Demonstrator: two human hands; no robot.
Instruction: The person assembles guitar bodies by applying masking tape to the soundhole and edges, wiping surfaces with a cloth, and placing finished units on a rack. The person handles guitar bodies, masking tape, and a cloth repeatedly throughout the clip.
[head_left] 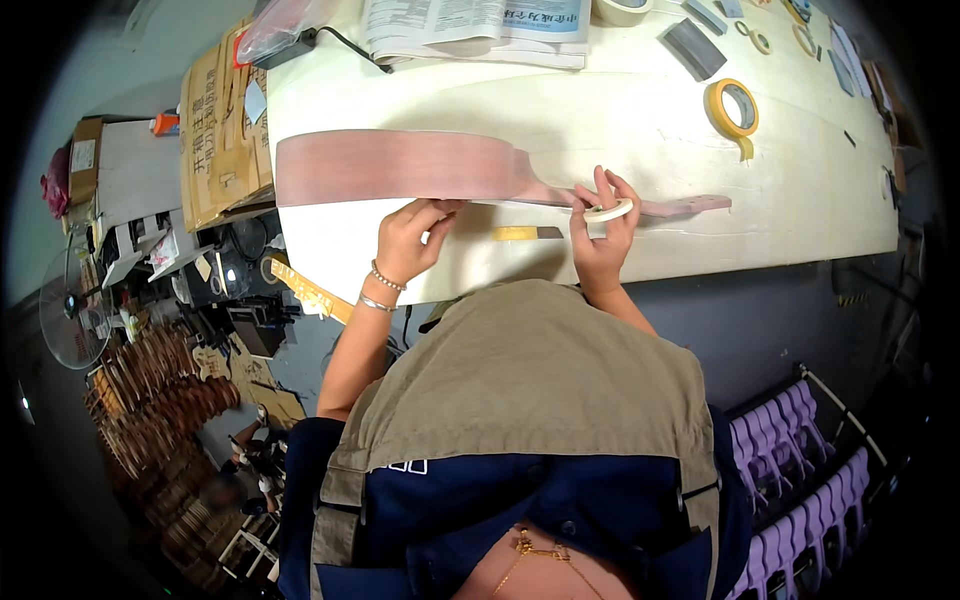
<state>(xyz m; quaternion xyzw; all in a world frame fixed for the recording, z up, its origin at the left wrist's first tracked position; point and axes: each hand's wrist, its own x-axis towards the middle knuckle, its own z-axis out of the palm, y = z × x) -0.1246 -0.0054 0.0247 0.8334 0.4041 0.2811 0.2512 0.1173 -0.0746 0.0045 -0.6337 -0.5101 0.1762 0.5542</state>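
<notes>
My right hand (pixel 603 245) grasps a white tape roll (pixel 606 216) while my left hand (pixel 408 240), whether holding anything I cannot tell, curls at the pinkish guitar (pixel 395 168) just beyond my fingers.

left grip (pixel 408 243): at pinkish guitar (pixel 395 165) | right grip (pixel 602 250): holds white tape roll (pixel 612 214) (yellow-grey tool (pixel 520 233) between)

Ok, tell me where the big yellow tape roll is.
In the head view, the big yellow tape roll lies on the right of the table, between the grey block and the pink headstock, beyond the right hand.
</notes>
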